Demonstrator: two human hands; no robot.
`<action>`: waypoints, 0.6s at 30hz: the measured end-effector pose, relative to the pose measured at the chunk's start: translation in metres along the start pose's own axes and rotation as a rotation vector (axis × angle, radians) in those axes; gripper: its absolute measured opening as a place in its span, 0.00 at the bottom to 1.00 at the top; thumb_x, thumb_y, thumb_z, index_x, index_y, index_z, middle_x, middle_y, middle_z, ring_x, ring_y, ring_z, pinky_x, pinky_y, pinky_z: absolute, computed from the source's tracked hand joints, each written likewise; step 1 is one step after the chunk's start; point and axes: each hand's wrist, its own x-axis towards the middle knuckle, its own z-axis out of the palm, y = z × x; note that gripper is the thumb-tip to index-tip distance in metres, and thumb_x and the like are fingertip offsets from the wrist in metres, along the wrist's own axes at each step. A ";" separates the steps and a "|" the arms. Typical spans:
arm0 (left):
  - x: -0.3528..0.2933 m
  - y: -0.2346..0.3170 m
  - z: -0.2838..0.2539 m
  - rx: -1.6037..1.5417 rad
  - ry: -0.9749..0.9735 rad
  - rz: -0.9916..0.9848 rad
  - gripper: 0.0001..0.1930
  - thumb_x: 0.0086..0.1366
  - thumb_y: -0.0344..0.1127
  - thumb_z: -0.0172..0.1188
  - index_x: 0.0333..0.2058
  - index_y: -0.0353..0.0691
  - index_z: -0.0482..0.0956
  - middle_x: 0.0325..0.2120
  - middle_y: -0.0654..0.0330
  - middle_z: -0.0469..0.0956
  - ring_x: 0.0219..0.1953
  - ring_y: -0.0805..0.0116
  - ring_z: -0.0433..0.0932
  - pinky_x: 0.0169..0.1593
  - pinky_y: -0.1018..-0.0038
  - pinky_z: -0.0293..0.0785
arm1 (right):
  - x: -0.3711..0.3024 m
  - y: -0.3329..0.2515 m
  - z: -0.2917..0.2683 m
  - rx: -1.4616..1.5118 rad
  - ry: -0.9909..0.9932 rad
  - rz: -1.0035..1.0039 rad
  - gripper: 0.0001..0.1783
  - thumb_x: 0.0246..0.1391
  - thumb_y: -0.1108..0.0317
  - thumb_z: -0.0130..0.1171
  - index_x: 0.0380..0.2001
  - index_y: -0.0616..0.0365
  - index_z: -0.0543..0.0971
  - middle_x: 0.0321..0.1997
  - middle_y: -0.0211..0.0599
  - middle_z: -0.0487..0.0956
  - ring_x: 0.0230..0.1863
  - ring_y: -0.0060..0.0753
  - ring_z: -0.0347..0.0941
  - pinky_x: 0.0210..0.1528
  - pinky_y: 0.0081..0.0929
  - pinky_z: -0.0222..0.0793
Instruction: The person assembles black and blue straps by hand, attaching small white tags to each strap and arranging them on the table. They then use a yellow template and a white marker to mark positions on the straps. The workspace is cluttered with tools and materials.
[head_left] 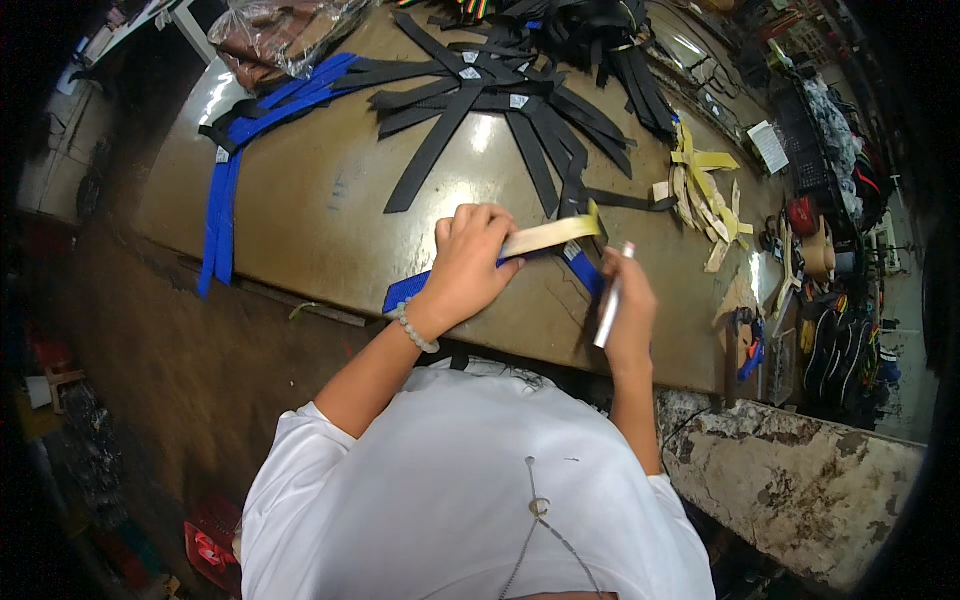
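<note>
My left hand (468,262), a beaded bracelet on its wrist, is closed over a pale cream strip (545,238) with a yellowish, upturned far end. Under that hand runs a blue webbing strap (404,292), its left end showing. Another blue strap piece (582,270) with a small white label lies between my two hands. My right hand (632,305), slightly blurred, grips a white pen-like stick (607,320) beside the strip's right end. Its fingertips are partly hidden. Black webbing straps (440,150) with white labels cross each other just beyond my hands.
Blue straps (222,215) hang over the table's left edge. A plastic-wrapped brown bundle (280,45) sits at the far left. Yellow and cream strips (705,195) lie at the right on the brown table (300,200). A worn, stained slab (790,480) adjoins its lower right.
</note>
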 end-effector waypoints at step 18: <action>0.008 -0.165 -0.243 0.319 0.522 -0.439 0.19 0.67 0.39 0.56 0.51 0.31 0.76 0.51 0.54 0.76 0.53 0.66 0.73 0.58 0.71 0.65 | -0.004 0.035 -0.048 -0.053 0.245 0.383 0.11 0.56 0.66 0.61 0.28 0.61 0.72 0.22 0.45 0.76 0.22 0.42 0.74 0.28 0.33 0.68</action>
